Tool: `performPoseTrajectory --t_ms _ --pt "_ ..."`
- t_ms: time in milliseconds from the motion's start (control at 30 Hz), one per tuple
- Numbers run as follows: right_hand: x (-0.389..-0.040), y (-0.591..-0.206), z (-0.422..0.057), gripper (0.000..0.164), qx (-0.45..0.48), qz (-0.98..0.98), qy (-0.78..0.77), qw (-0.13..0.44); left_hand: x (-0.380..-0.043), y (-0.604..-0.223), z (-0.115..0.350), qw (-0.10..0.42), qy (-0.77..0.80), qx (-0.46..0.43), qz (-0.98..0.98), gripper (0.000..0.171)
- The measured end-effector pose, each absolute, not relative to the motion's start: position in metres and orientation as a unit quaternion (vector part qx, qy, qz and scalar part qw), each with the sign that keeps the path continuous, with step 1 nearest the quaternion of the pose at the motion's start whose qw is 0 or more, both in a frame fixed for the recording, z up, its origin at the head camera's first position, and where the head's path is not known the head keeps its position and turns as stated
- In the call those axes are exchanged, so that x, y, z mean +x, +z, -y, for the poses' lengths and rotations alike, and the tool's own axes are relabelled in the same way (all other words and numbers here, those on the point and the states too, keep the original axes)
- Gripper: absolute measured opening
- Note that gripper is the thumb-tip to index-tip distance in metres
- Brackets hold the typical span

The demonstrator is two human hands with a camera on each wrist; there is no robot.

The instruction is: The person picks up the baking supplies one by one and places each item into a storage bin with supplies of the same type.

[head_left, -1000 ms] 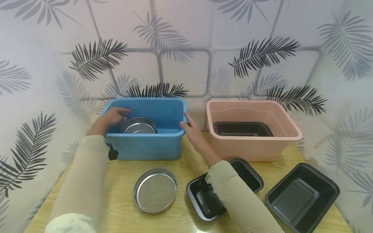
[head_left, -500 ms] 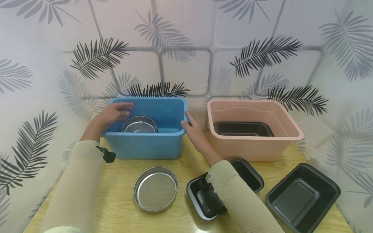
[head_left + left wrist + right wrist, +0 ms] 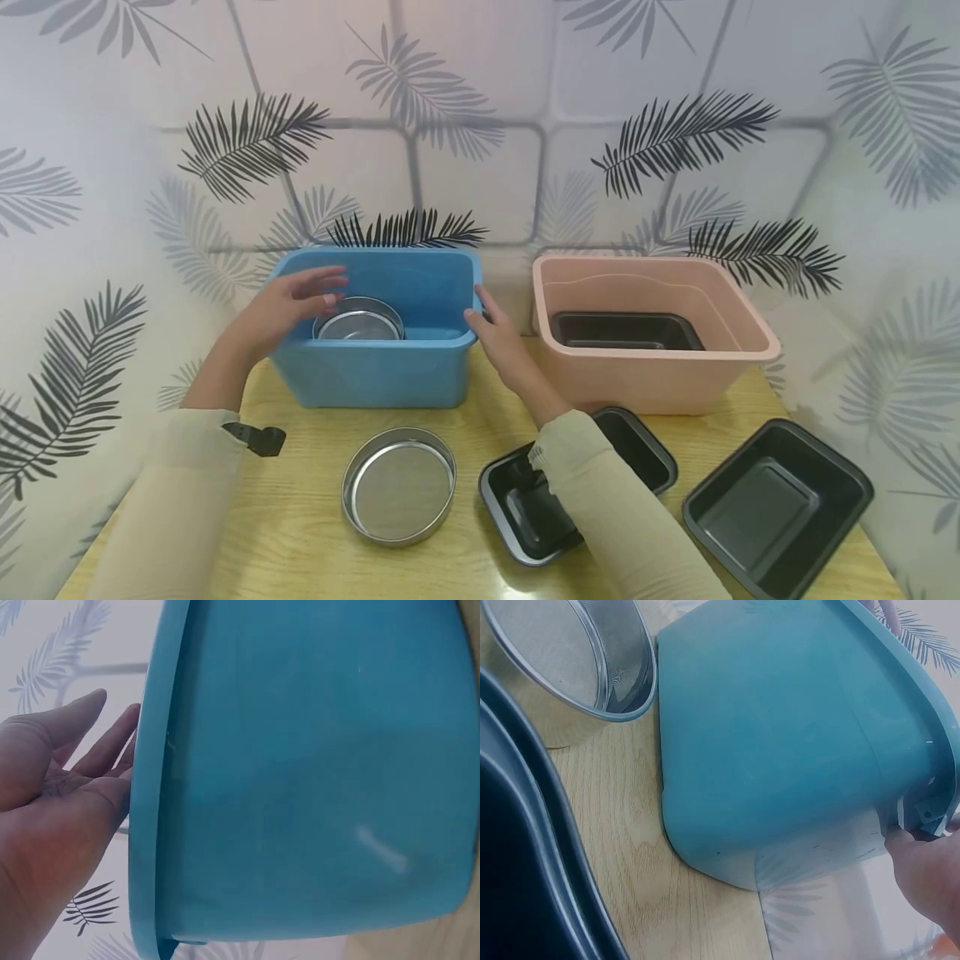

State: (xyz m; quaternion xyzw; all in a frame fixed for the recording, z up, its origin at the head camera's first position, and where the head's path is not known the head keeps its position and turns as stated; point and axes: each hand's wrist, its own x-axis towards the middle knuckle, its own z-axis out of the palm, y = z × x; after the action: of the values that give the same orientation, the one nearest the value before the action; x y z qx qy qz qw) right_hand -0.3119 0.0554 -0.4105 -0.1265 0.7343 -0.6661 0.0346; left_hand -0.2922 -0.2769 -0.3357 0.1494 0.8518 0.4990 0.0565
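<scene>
My left hand (image 3: 285, 304) hovers over the left end of the blue plastic tub (image 3: 375, 375), fingers loosely bent and nothing in them. In the left wrist view the palm (image 3: 52, 817) shows beside the tub's rim (image 3: 150, 795). At the other end, my right hand (image 3: 502, 342) grips the tub's right rim; the right wrist view shows the thumb (image 3: 911, 855) by the handle under the rim. Inside the tub sits a round metal sieve (image 3: 362, 321). Another round sieve (image 3: 401, 487) lies on the table in front, its mesh facing up.
A pink tub (image 3: 622, 379) stands to the right with a black loaf pan (image 3: 626, 332) inside. Beneath my right forearm lies a black pan (image 3: 536, 517), and a black rectangular pan (image 3: 780, 500) rests at the table's right edge. A patterned cloth (image 3: 510, 192) hangs behind.
My left hand has risen out of the blue tub and moved back toward me, over its left rim. The right hand has stayed at the right rim.
</scene>
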Motion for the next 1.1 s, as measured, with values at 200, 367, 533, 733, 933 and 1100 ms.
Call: performPoseTrajectory --t_ms 200,367,533,733,933,1100 --pt "-0.311 -0.411 -0.055 0.062 -0.124 -0.739 -0.661 0.037 -0.261 -0.350 0.277 0.024 0.532 0.153 -0.832 0.050" --pt "-0.311 -0.411 -0.055 0.062 -0.123 -0.738 -0.662 0.038 -0.235 -0.362 0.276 -0.016 0.572 0.157 -0.805 0.047" --pt "-0.311 -0.410 -0.056 0.062 -0.120 -0.738 -0.663 0.038 -0.219 -0.373 0.275 -0.025 0.618 0.181 -0.765 0.044" --pt "-0.312 -0.412 -0.056 0.062 -0.121 -0.737 -0.664 0.046 -0.198 -0.396 0.278 -0.021 0.603 0.176 -0.778 0.045" --pt "-0.310 -0.410 -0.056 0.062 -0.126 -0.737 -0.664 0.038 -0.179 -0.425 0.274 0.006 0.600 0.157 -0.785 0.045" --pt "-0.310 -0.410 -0.056 0.063 -0.133 -0.735 -0.664 0.036 -0.163 -0.448 0.265 0.037 0.593 0.125 -0.795 0.048"
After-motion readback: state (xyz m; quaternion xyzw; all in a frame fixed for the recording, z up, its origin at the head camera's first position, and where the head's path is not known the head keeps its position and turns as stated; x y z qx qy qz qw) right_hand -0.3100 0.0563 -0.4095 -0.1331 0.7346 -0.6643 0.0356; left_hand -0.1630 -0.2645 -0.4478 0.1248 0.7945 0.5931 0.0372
